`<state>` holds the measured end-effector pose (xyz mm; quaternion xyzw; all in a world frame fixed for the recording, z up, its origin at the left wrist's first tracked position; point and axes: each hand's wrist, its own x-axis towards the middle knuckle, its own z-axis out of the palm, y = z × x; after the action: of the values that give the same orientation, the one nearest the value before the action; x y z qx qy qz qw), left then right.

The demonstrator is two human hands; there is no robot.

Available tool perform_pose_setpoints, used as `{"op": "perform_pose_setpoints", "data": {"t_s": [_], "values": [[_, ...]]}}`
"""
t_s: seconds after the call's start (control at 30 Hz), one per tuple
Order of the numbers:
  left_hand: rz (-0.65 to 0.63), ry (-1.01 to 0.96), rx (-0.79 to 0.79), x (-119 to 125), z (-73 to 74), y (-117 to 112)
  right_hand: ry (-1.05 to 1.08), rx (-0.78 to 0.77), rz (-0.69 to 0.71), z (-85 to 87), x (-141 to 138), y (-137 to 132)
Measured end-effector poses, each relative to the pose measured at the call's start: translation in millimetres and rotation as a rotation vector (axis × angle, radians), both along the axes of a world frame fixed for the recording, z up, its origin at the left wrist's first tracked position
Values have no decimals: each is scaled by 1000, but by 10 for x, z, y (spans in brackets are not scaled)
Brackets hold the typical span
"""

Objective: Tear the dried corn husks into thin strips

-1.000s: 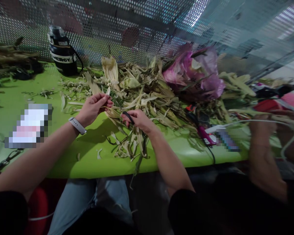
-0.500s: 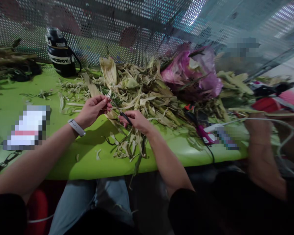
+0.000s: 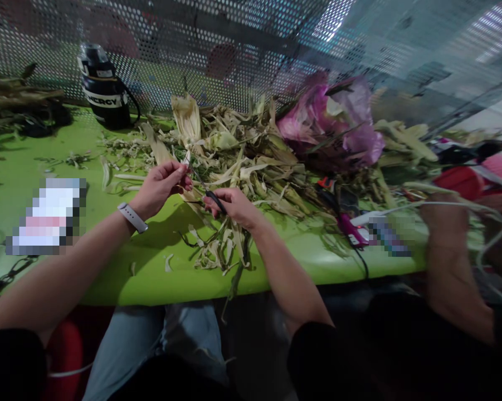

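Note:
My left hand (image 3: 162, 184), with a white band on its wrist, is closed in a pinch on a small pale strip of corn husk (image 3: 188, 156). Close on its right, my right hand (image 3: 232, 207) is wrapped around black-handled scissors (image 3: 215, 201). Their slim metal blades point up and left toward the pinched strip; whether they touch it I cannot tell. Behind both hands lies a heap of dried corn husks (image 3: 259, 167), with one bundled husk (image 3: 186, 120) standing up. Loose husk shreds (image 3: 221, 248) lie below my right hand.
On the green table (image 3: 150, 284) are a phone (image 3: 48, 217) at left, a dark bottle (image 3: 104, 92) behind, and a pink plastic bag (image 3: 338, 125). A magenta tool (image 3: 351, 231) with a cord lies at right, near another person's arm (image 3: 449, 250). A perforated metal screen (image 3: 251, 50) stands behind.
Both hands keep nearly the same pose, the left on the pale strip and the right on the scissors. The view has shifted very slightly.

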<state>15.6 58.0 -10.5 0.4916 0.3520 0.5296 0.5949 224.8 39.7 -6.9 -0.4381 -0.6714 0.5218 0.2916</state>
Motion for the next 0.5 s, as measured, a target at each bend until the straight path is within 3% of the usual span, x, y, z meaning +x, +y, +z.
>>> {"op": "perform_pose_setpoints", "data": {"t_s": [0.5], "values": [[0, 5, 15, 9, 40, -29, 32, -4, -10, -50, -27, 21]]}}
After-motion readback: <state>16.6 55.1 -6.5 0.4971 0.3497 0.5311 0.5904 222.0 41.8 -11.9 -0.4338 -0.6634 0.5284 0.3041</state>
